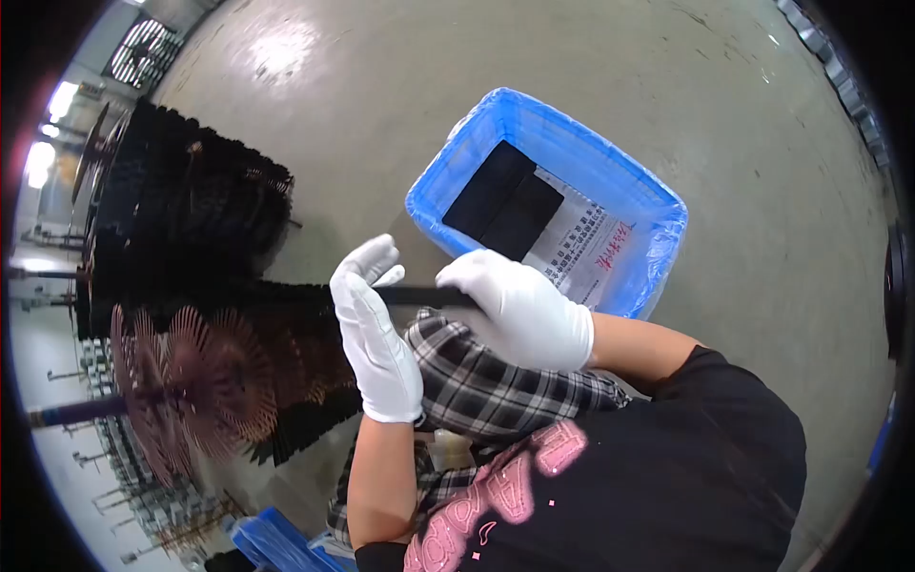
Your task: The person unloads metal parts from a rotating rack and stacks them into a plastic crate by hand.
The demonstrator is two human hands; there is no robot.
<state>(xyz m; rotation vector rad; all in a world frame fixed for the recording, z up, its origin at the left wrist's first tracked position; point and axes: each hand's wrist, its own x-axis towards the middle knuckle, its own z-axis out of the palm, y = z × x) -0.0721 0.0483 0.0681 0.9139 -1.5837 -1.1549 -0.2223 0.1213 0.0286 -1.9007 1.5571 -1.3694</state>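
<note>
Holds both arms bent toward the middle of the frame, hands facing each other just apart, white-gloved to the wrist. Runs the bare left forearm (381, 477) almost straight up from the lower edge and stands the left hand (375, 343) upright at centre left, with fingers upward, curved rightward near the tips. Brings the bare right forearm (643, 345) in from the right and turns the back of the right hand (526, 313) to the camera near centre, with fingers leftward and bent, slightly blurred below.

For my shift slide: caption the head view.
Dark strip between gloved left hand and gloved right hand, beside a blue bin.
</note>
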